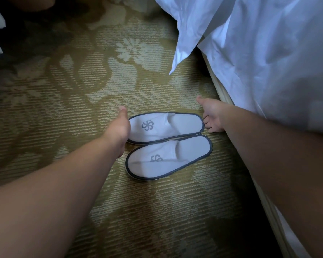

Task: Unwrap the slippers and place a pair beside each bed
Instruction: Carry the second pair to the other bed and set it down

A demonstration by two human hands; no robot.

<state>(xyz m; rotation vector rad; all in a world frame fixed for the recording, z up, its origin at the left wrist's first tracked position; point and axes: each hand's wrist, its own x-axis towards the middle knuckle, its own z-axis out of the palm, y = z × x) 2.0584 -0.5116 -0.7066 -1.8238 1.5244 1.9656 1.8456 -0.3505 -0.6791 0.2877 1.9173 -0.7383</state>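
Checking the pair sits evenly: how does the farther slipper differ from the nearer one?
The farther slipper has the left hand at its toe and the right hand at its heel; the nearer slipper has neither. The farther slipper's logo shows whole; the nearer slipper's is half hidden. Both are white with dark edging.

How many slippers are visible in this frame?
2. The far slipper lies on the carpet between the left hand and right hand; the near slipper lies alongside it, closer to the camera. Others may be out of frame.
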